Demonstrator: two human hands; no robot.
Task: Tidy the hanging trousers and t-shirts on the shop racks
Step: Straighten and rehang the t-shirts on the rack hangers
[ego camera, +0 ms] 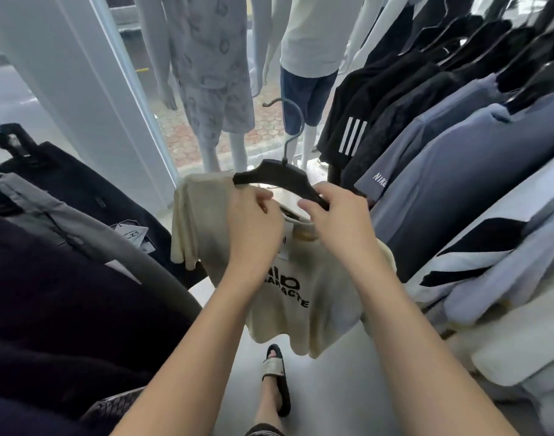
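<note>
Centrally, between two clothes racks, a person holds a cream t-shirt (304,322) in mid-air, with a black hanger (269,174) lying at its neck opening. The left hand (253,221) pinches the shirt's fabric by the shoulder; the right hand (335,215) curls round the hanger's right arm. The shirt looks light, soft and floppy, so it is probably best held at the neckline, and the stiff hanger by its arms or hook. Black chest print (288,289) is partly hidden; "ACTE" is readable. On the right rack, a grey-blue sleeve (379,180) reads "NIKE", and a black sleeve (352,135) shows three white stripes.
</note>
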